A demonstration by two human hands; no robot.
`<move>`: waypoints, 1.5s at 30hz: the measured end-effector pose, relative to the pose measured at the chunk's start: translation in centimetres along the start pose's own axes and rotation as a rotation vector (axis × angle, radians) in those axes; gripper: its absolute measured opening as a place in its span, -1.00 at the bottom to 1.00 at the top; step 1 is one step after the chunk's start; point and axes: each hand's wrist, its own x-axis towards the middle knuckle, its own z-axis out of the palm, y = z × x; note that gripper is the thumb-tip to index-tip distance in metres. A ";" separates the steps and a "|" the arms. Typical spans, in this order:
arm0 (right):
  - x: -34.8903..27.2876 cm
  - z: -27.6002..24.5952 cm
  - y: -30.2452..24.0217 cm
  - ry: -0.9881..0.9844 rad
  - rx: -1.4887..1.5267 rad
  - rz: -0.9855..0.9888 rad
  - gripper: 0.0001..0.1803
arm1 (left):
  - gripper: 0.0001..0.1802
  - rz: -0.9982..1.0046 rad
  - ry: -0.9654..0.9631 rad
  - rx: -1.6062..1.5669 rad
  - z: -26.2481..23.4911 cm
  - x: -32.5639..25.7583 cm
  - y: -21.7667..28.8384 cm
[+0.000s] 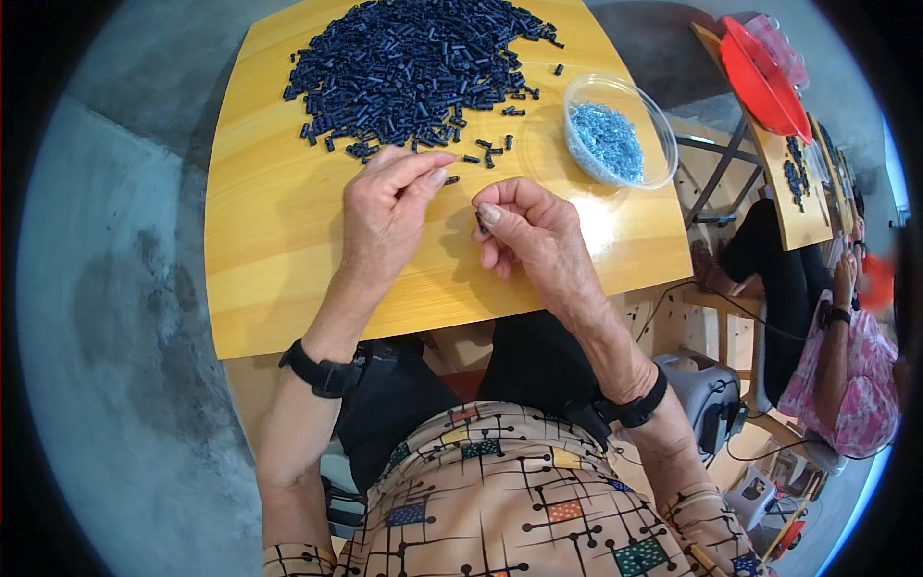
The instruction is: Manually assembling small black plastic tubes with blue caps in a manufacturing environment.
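Observation:
My left hand point(386, 199) is over the table, thumb and forefinger brought together. At its thumb tip is a small dark cylindrical piece point(452, 180), which looks pinched there. Just to the right, my right hand point(535, 229) is closed, with another small black piece point(483, 222) between thumb and curled fingers. A large pile of short black cylindrical pieces point(404, 72) covers the far side of the table, and several loose ones point(489, 154) lie just beyond my hands. To the right stands a clear round plastic bowl point(657, 127) of tiny bluish transparent parts point(606, 142).
The yellow wooden table point(279, 250) ends close to my lap. On the right, another person point(836, 375) sits by a second table point(803, 221) bearing a red basin point(764, 82) and black pieces. A grey plastic stool point(707, 394) and cables are beside my right arm.

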 end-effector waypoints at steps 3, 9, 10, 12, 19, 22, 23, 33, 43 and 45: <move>0.3 -0.2 0.0 -0.020 0.032 0.042 -0.81 | -0.85 -0.047 -0.041 -0.161 -0.7 -1.3 1.4; 0.1 0.7 -0.1 -0.093 -0.012 0.011 -0.68 | -0.82 -0.245 -0.239 -0.475 -1.1 -3.2 1.5; 0.0 1.0 -0.2 -0.107 -0.026 0.015 -0.65 | -0.82 -0.301 -0.246 -0.565 -1.2 -3.2 1.2; 0.1 1.1 -0.3 -0.100 -0.047 -0.003 -0.66 | -0.82 -0.368 -0.275 -0.651 -1.7 -3.1 1.2; -0.7 0.3 -1.6 -0.123 -0.284 -0.117 -0.77 | -0.84 -0.446 -0.254 -0.611 -1.9 -3.7 0.6; -0.6 -1.1 -2.0 -0.079 -0.431 -0.223 -0.84 | -0.84 -0.499 -0.193 -0.674 -1.7 -3.5 1.0; -0.2 -1.5 -2.0 -0.026 -0.542 -0.318 -0.87 | -0.84 -0.488 -0.173 -0.679 -1.8 -3.4 1.0; 5.0 -0.5 -0.8 0.023 -1.039 -0.649 -0.84 | -0.72 -0.449 -0.136 -0.732 -1.8 -3.2 0.3; 6.5 0.9 0.1 -0.011 -1.230 -0.723 -0.89 | -0.76 -0.523 -0.086 -0.924 -2.2 -3.2 -0.5; 6.2 0.8 -0.1 0.007 -1.184 -0.719 -0.88 | -0.76 -0.540 -0.082 -0.974 -2.2 -3.2 -0.5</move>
